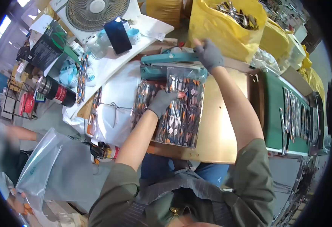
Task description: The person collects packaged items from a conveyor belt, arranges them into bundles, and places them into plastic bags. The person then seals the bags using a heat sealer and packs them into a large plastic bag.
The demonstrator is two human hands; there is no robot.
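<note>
My left hand (163, 103), in a grey glove with bare fingertips, grips the left side of a clear plastic bag (187, 109). Its thumb lies on top; the other fingers are partly hidden. Slim pieces with a dark, orange and white pattern fill the bag in rows. The bag's upper end lies at a teal bag sealer (169, 58), whose long arm is raised a little. My right hand (209, 55), also gloved, is closed around the far right end of that arm. More patterned packs (145, 94) lie left of the bag.
A tan board (219, 113) lies under the bag. At right, a green surface (274, 109) carries metal pieces. Yellow sacks (226, 34) stand behind. A white table (113, 70) at left holds a phone (117, 36) and fan (98, 13). Another person (18, 132) is at far left.
</note>
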